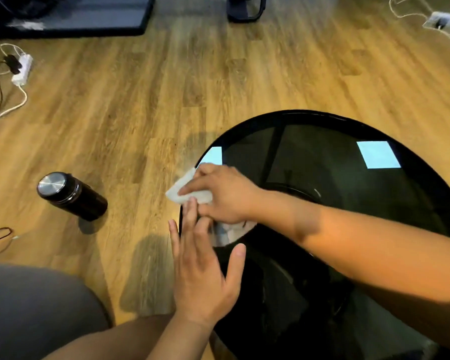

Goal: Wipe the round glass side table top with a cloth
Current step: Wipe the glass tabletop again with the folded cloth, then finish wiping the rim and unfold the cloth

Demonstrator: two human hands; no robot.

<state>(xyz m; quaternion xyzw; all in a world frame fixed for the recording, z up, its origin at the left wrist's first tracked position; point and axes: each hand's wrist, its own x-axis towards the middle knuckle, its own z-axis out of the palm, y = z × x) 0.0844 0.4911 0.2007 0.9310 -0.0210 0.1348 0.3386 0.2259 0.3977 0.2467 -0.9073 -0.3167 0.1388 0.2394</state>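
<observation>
The right hand [224, 196] presses a white cloth [185, 189] onto the left rim of the round dark glass bench [348, 198] — its fingers lie flat and close together on the cloth, which overhangs the edge. The left hand [203, 276] rests open at the same rim, fingers spread, touching the glass. A dark flask [72, 196] stands on the wooden floor [140, 100] — well apart

Warm dim light, motion blur (edges bowed).

Head view, looking steeply down, close over table [348, 120].
</observation>
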